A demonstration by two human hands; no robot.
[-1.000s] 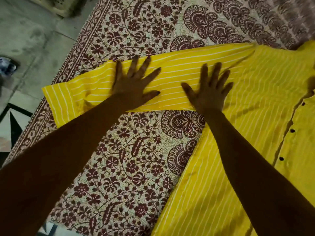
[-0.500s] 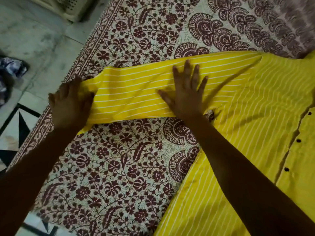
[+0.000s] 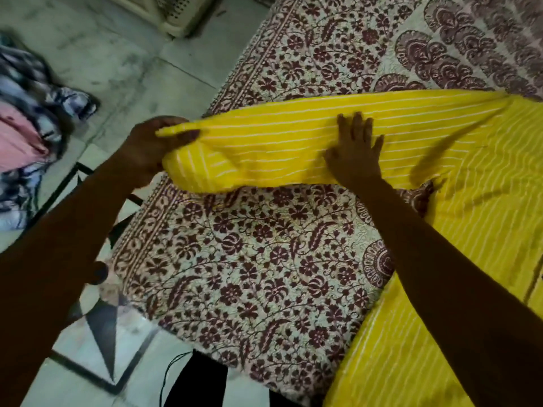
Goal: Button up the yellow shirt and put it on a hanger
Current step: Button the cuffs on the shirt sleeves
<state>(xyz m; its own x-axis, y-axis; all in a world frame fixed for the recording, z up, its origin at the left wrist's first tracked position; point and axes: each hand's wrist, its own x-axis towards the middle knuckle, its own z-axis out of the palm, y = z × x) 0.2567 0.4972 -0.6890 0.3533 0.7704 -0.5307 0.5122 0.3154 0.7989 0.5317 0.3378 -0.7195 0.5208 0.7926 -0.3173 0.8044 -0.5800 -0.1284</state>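
The yellow shirt [image 3: 476, 218] with thin white stripes lies spread on a bed, its body at the right. Its long sleeve [image 3: 282, 142] stretches left across the bed towards the edge. My left hand [image 3: 150, 148] grips the sleeve's cuff end, lifted a little and folded over. My right hand [image 3: 357, 154] presses flat on the middle of the sleeve, fingers spread. No hanger is in view, and the button placket is out of sight.
A cream bedspread [image 3: 252, 259] with a maroon floral print covers the bed. The tiled floor [image 3: 105, 66] lies at the left, with a heap of clothes [image 3: 26, 136] on it. A white slatted basket [image 3: 170, 13] stands at the top. A dark cord [image 3: 173, 374] trails near the bottom.
My left hand slid left along the sleeve to the cuff and has taken hold of it, lifting it. My right hand slid left along the sleeve, still flat.
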